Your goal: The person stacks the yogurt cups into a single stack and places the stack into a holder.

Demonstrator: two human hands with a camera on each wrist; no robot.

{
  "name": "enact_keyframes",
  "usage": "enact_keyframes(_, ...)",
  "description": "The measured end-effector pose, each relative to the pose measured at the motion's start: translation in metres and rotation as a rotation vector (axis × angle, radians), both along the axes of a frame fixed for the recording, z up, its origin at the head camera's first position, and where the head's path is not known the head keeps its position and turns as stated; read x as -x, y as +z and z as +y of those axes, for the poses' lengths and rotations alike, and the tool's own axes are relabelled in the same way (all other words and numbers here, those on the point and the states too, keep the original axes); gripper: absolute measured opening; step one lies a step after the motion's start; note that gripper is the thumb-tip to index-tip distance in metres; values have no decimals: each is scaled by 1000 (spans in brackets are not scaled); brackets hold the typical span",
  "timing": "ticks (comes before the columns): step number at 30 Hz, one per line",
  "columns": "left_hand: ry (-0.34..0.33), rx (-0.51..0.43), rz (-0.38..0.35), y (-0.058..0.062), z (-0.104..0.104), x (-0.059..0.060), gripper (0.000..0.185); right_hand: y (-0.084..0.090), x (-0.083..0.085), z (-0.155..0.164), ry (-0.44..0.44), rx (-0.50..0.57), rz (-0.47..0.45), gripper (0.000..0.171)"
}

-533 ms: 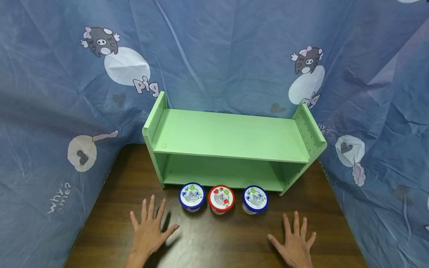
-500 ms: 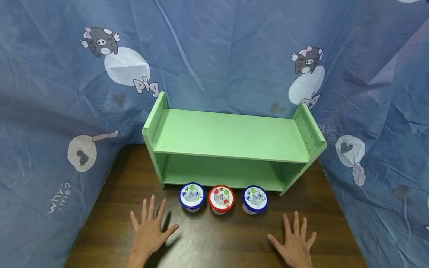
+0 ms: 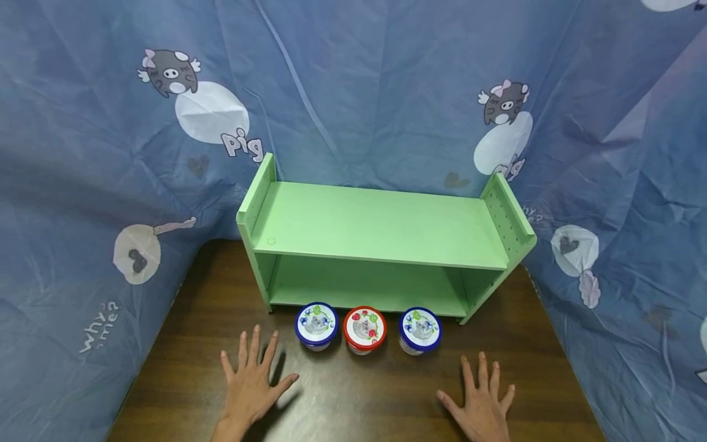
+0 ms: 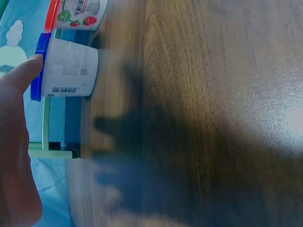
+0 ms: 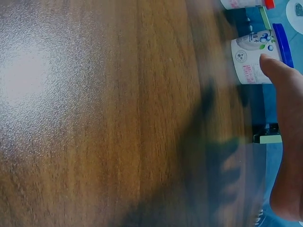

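Two flat hands by three little cups

The left hand (image 3: 251,387) and right hand (image 3: 482,405) have slid a bit nearer the cups (image 3: 364,328), fingers still spread, holding nothing.

Dark wooden table (image 3: 353,399), green shelf (image 3: 381,224), three lidded cups (image 3: 364,327)

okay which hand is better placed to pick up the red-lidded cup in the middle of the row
Probably the left hand. Both hands lie flat and open on the table, but the red-lidded cup looks slightly closer to it than to the right hand.
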State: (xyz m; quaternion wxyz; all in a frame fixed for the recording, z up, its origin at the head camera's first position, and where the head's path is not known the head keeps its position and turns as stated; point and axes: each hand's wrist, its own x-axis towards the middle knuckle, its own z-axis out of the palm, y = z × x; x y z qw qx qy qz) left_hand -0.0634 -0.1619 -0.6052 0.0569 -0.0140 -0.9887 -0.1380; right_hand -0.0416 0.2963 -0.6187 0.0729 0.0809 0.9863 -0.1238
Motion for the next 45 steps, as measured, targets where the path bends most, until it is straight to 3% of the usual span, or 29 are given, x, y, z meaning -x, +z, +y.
enact_keyframes(11, 9, 5, 105, -4, 5, 5, 97, -2, 4, -8, 37, -15, 92, 101)
enact_keyframes(20, 29, -71, 57, -4, 20, 19, 103, -4, 18, -18, 40, 14, 97, 102)
enact_keyframes(27, 44, -124, 14, -7, 32, 24, 106, -10, 26, -29, -4, 151, 114, 103)
enact_keyframes(38, 118, -407, -43, -26, 44, 31, 108, -19, 41, -44, -103, 410, 151, 104)
enact_keyframes(45, 151, -530, -27, -34, 51, 34, 106, -24, 48, -50, -149, 528, 170, 107)
